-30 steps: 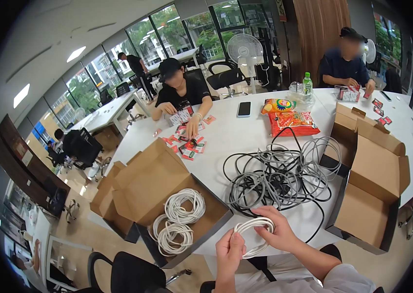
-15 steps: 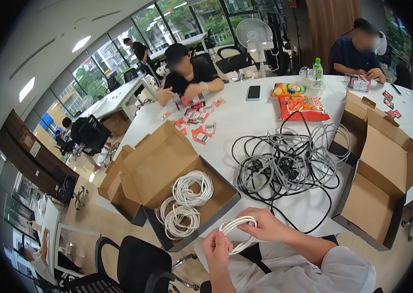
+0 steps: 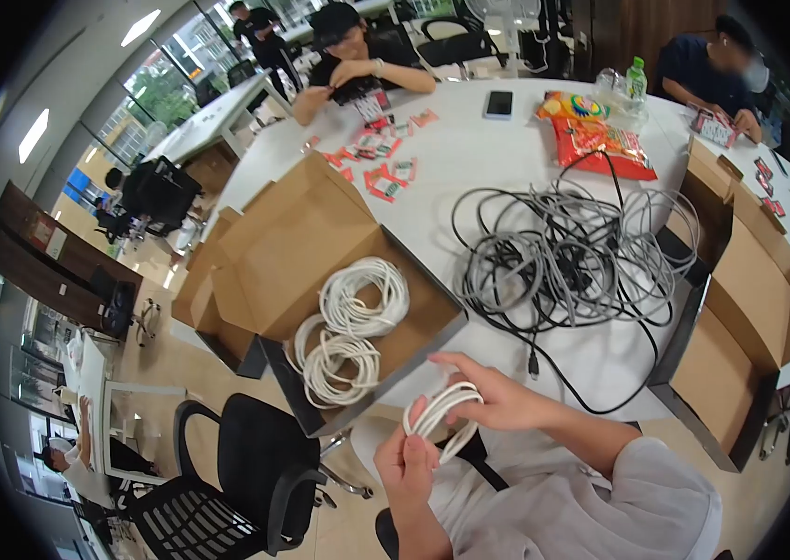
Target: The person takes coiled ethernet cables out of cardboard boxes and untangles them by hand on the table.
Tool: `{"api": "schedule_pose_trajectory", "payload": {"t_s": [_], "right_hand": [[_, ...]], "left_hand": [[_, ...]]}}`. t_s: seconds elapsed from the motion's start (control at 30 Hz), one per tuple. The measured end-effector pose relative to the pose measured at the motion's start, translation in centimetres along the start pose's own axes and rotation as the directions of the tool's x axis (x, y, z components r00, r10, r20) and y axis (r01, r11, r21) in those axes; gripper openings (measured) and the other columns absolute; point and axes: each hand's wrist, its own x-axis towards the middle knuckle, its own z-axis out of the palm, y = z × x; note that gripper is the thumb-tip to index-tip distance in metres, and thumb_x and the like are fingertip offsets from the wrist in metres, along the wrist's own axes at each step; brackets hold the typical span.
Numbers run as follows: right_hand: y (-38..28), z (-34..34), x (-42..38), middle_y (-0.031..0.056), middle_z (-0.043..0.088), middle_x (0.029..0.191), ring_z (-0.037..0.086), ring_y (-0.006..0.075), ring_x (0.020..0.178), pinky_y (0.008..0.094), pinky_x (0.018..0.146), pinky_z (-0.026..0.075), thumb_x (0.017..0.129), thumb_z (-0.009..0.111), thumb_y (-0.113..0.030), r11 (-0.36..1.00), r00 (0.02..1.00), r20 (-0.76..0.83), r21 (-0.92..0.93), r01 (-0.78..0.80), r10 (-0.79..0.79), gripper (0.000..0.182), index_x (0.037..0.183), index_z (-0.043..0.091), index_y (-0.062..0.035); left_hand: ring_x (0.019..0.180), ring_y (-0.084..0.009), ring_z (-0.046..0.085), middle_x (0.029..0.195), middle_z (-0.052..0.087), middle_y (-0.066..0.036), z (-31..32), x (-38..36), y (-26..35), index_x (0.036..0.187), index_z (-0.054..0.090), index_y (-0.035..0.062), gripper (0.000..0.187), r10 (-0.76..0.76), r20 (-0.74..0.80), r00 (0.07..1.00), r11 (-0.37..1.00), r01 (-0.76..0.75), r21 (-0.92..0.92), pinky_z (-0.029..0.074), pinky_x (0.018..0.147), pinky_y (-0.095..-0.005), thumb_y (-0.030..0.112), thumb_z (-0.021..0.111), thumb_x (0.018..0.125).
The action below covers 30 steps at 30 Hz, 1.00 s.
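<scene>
A small coil of white cable (image 3: 452,397) is held between my two hands, low in front of my body. My left hand (image 3: 408,463) pinches its lower left side between thumb and fingers. On the right side, my right hand (image 3: 503,399) is around the loops with its index finger stretched out away from them; its other fingers are partly hidden. Beyond them, an open cardboard box (image 3: 413,369) contains two larger white cable coils (image 3: 364,297). A tangle of black and grey cables (image 3: 567,261) lies on the white table (image 3: 497,359).
Another open cardboard box (image 3: 731,345) stands on the right. Snack bags (image 3: 595,145), a phone (image 3: 498,105) and a green bottle (image 3: 636,80) are farther back. Two people sit across the table near small red packets (image 3: 381,149). A black chair (image 3: 264,467) is at lower left.
The view has tilted down, so the table and boxes appear higher. My right index finger has lifted and stretched out from the coil. My left hand keeps its hold.
</scene>
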Motion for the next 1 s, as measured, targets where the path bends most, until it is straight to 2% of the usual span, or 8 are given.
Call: {"api": "schedule_pose_trajectory", "payload": {"t_s": [0.17, 0.27, 0.4, 0.5, 0.6, 0.7, 0.8, 1.0], "right_hand": [[-0.6, -2.1, 0.2, 0.0103, 0.057, 0.12, 0.053, 0.02, 0.112, 0.0331, 0.095, 0.041, 0.084, 0.068, -0.011, 0.948, 0.951, 0.114, -0.102, 0.3, -0.289, 0.05, 0.131, 0.051, -0.0059], [-1.1, -3.6, -0.8, 0.0131, 0.055, 0.127, 0.049, 0.0253, 0.12, 0.036, 0.101, 0.037, 0.083, 0.071, -0.017, 0.95, 0.949, 0.063, -0.032, 0.31, -0.307, 0.051, 0.128, 0.053, -0.0035], [0.0, -4.5, -2.4, 0.0094, 0.064, 0.111, 0.059, 0.021, 0.104, 0.034, 0.094, 0.043, 0.086, 0.068, -0.014, 0.982, 0.984, 0.017, 0.064, 0.178, -0.18, 0.041, 0.124, 0.058, -0.0036], [-1.7, -5.0, -2.7, 0.0091, 0.067, 0.101, 0.062, 0.0219, 0.094, 0.0334, 0.087, 0.045, 0.084, 0.069, -0.012, 0.978, 0.977, -0.08, -0.083, 0.191, -0.197, 0.032, 0.115, 0.064, -0.0044], [-2.6, -5.7, -3.7, 0.0089, 0.065, 0.1, 0.06, 0.0246, 0.092, 0.0345, 0.084, 0.044, 0.079, 0.065, -0.004, 0.901, 0.918, -0.198, -0.345, 0.264, -0.345, 0.027, 0.106, 0.069, -0.0069], [-4.0, -6.7, -5.8, 0.0073, 0.065, 0.103, 0.058, 0.0259, 0.096, 0.0379, 0.087, 0.042, 0.073, 0.064, -0.003, 0.798, 0.855, -0.202, -0.507, 0.327, -0.478, 0.028, 0.1, 0.071, -0.0085], [-4.6, -6.3, -7.6, 0.0074, 0.065, 0.103, 0.059, 0.0264, 0.098, 0.0402, 0.09, 0.041, 0.073, 0.068, -0.009, 0.838, 0.839, -0.274, -0.435, 0.328, -0.471, 0.024, 0.098, 0.071, -0.0088], [-4.4, -6.2, -10.8, 0.0082, 0.065, 0.101, 0.058, 0.0275, 0.097, 0.0429, 0.09, 0.041, 0.078, 0.071, -0.014, 0.774, 0.752, -0.368, -0.564, 0.288, -0.547, 0.016, 0.093, 0.071, -0.0091]], "left_hand": [[0.043, -0.003, 0.034, 0.051, 0.04, 0.004, 0.4, 1.2, -0.7, 0.138, 0.039, -0.0085, 0.056, -0.077, 0.131, 0.988, 0.997, 0.08, -0.011, 0.033, 0.044, -0.019, 0.031, 0.047, 0.1], [0.045, -0.0034, 0.036, 0.053, 0.043, 0.004, 0.8, 1.7, -1.2, 0.139, 0.038, -0.0078, 0.055, -0.076, 0.15, 0.986, 0.99, 0.057, 0.126, 0.033, 0.045, -0.0187, 0.029, 0.048, 0.099], [0.049, -0.0033, 0.042, 0.058, 0.049, 0.002, 0.8, 2.1, -2.2, 0.135, 0.048, -0.0029, 0.046, -0.179, 0.478, 0.86, 0.946, 0.017, 0.324, 0.033, 0.046, -0.0188, 0.021, 0.053, 0.096], [0.052, -0.0052, 0.042, 0.06, 0.048, -0.001, 3.0, 3.0, -2.6, 0.125, 0.058, -0.0016, 0.035, -0.002, 0.588, 0.809, 0.946, -0.19, 0.264, 0.034, 0.048, -0.0234, 0.013, 0.057, 0.094], [0.053, -0.0052, 0.044, 0.063, 0.055, -0.001, 3.3, 3.6, -2.4, 0.123, 0.059, -0.0017, 0.034, -0.245, 0.533, 0.81, 0.969, 0.182, 0.169, 0.035, 0.049, -0.0227, 0.015, 0.061, 0.093], [0.056, -0.0045, 0.047, 0.07, 0.062, -0.001, 3.7, 4.1, -2.8, 0.121, 0.06, -0.0016, 0.036, -0.265, 0.474, 0.84, 0.951, 0.309, -0.016, 0.036, 0.05, -0.0208, 0.016, 0.065, 0.09], [0.057, -0.004, 0.048, 0.078, 0.066, -0.001, 5.8, 4.7, -2.6, 0.123, 0.06, -0.001, 0.039, -0.1, 0.527, 0.844, 0.993, 0.115, 0.004, 0.038, 0.052, -0.0188, 0.016, 0.068, 0.089], [0.067, -0.0099, 0.06, 0.092, 0.069, -0.013, 8.3, 4.2, -4.4, 0.121, 0.059, -0.0017, 0.038, -0.173, 0.594, 0.786, 0.875, 0.4, -0.274, 0.048, 0.057, -0.0216, 0.013, 0.068, 0.087]]}}
